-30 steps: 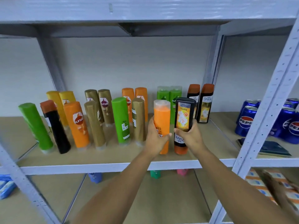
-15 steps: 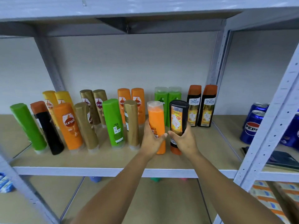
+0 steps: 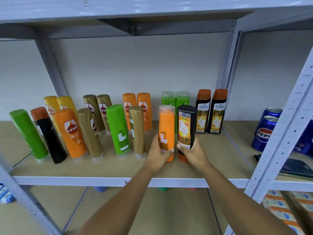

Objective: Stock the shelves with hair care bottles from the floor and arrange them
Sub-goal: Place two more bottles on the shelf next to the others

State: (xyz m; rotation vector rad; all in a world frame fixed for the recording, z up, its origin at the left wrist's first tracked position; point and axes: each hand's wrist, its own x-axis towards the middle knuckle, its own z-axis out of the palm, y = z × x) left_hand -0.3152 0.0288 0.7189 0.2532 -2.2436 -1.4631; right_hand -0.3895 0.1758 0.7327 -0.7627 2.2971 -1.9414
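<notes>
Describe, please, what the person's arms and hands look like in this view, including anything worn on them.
Both forearms are bare up to the bottom edge of the picture: no sleeves show. The left hand and the right hand carry no gloves, and no rings, watch or bracelet can be seen on the fingers or wrists. The fingernails that show are short and plain. No markings are visible on either arm.

Glossy plastic bottles [image 3: 166,131]; matt wood shelf board [image 3: 108,167]; painted metal frame [image 3: 279,145].
</notes>
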